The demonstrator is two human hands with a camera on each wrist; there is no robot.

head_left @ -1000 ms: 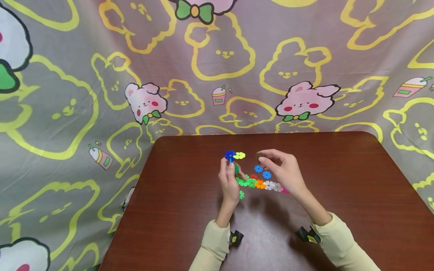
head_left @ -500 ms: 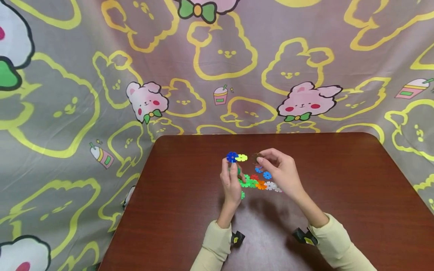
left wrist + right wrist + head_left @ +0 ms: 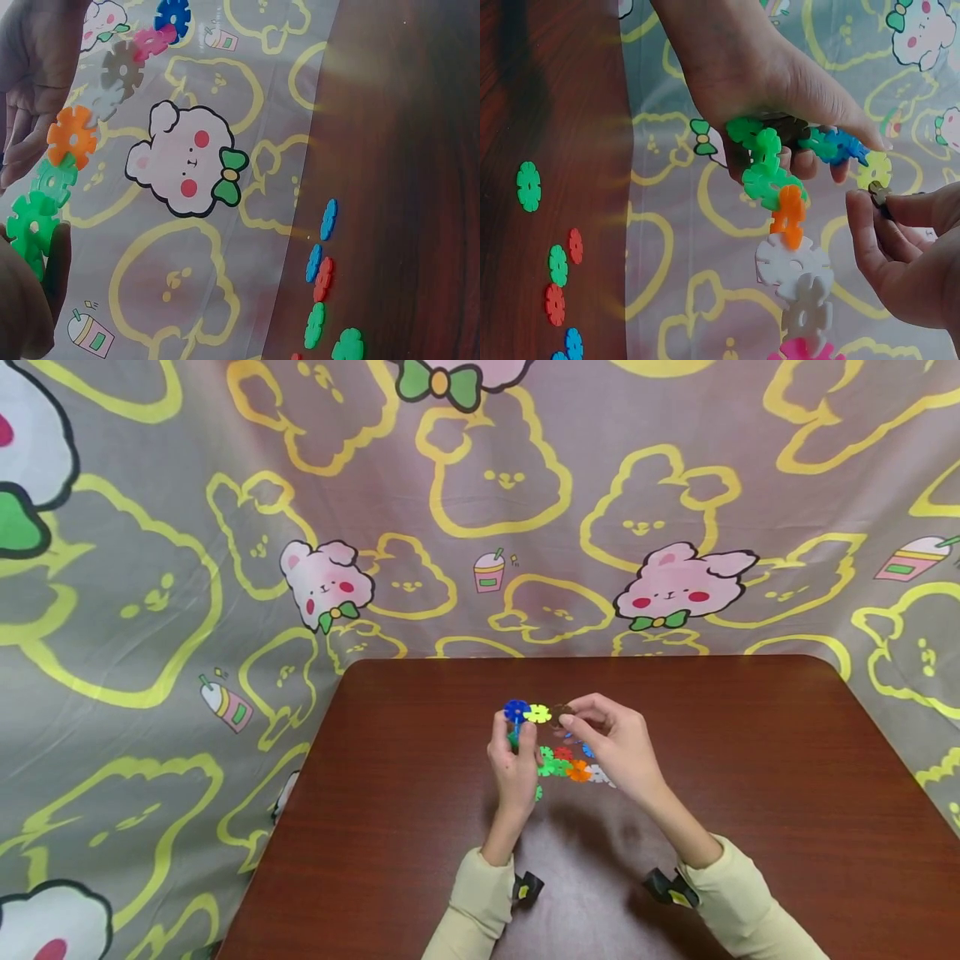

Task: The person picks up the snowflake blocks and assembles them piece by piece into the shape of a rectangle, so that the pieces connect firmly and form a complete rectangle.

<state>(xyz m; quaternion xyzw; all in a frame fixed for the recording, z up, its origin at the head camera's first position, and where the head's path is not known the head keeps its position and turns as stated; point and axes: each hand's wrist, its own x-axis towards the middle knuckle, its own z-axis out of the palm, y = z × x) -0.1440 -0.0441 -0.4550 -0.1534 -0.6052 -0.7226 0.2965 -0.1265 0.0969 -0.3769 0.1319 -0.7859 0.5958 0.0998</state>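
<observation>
My left hand (image 3: 513,768) grips a curved chain of slotted snowflake discs above the table. The chain's near end shows a dark blue disc (image 3: 517,711) and a yellow disc (image 3: 537,714). Green discs, an orange disc (image 3: 788,214), a white disc (image 3: 780,262), a grey disc (image 3: 807,315) and a pink disc (image 3: 154,43) hang along the rest of it. A brown disc (image 3: 560,716) is pinched in my right hand (image 3: 622,739), its edge at the yellow disc; whether their slots interlock I cannot tell. The left palm hides part of the chain.
Several loose discs lie on the brown table (image 3: 360,793) beneath the hands, among them a green disc (image 3: 529,186), a red disc (image 3: 555,304) and a blue disc (image 3: 328,219). A cartoon-printed cloth (image 3: 510,510) stands behind the table and along its left side.
The right hand has moved left and brought the brown disc up to the yellow disc. The left thumb has shifted up toward the yellow disc.
</observation>
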